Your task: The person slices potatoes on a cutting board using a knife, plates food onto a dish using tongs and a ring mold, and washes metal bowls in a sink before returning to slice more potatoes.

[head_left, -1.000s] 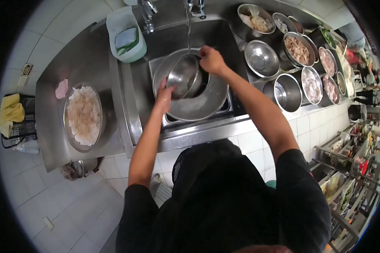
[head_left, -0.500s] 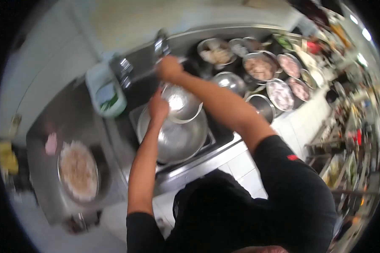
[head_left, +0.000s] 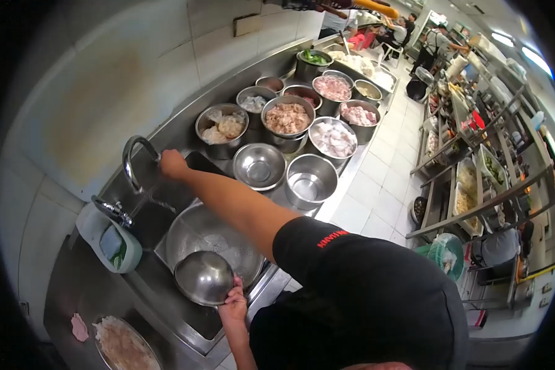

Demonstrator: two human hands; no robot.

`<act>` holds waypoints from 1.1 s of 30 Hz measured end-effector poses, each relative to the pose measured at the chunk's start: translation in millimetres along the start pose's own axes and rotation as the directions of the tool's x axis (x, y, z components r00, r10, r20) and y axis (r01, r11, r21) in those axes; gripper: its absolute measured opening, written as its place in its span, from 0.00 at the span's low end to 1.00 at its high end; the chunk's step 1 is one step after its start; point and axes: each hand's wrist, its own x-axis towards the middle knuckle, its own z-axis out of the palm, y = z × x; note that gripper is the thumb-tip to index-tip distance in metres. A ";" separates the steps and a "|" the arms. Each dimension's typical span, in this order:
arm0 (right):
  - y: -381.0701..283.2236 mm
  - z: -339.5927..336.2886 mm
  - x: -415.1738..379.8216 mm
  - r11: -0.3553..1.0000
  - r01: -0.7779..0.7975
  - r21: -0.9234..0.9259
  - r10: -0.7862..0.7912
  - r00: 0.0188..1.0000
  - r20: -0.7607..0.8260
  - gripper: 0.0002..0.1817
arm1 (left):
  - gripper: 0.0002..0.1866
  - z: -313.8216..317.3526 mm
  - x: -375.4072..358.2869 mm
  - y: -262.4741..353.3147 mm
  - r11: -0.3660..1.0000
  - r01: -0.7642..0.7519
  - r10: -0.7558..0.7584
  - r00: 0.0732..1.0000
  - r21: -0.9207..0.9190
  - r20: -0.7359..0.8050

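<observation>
My left hand (head_left: 233,302) grips the rim of a steel bowl (head_left: 205,277), which is tilted with its rounded side toward me. It hangs over a larger metal basin (head_left: 234,246) in the sink, with some water in it. My right hand (head_left: 174,164) is closed at the base of the curved faucet (head_left: 129,157), around its handle, which my fingers mostly hide. A thin stream of water (head_left: 160,202) falls from the spout. An unheld shallow steel bowl (head_left: 259,166) and a steel pot (head_left: 311,181) stand to the right.
Several pots of food, including minced meat (head_left: 287,118) and pale pieces (head_left: 333,137), crowd the right counter. A second faucet (head_left: 113,208) and a plastic container (head_left: 129,256) are at left. A tray of food (head_left: 126,345) lies at lower left. Shelving (head_left: 468,179) and people stand farther right.
My view has swung right and up. The steel bowl in my left hand has moved toward me, away from the faucet, and tipped over. My right hand is still at the faucet.
</observation>
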 end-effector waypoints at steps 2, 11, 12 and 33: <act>7.6 -17.8 -1.4 0.990 0.088 -0.110 -0.073 0.988 0.140 0.10 | 0.23 -5.5 6.8 -8.3 0.991 0.054 -0.046 0.997 -0.119 0.068; 50.7 -191.8 -102.7 0.898 0.421 -0.125 -0.382 0.890 0.250 0.11 | 0.24 19.3 24.7 -54.8 0.981 0.001 0.051 0.964 -0.193 0.261; 61.7 -223.5 -115.6 0.902 0.420 -0.100 -0.394 0.895 0.212 0.11 | 0.23 25.1 26.4 -59.9 0.988 -0.015 0.060 0.954 -0.151 0.293; 406.5 -545.9 -457.1 0.227 -0.046 0.973 0.746 0.650 -0.144 0.36 | 0.27 0.8 386.3 -596.9 -0.447 -0.465 -0.177 0.884 0.764 0.434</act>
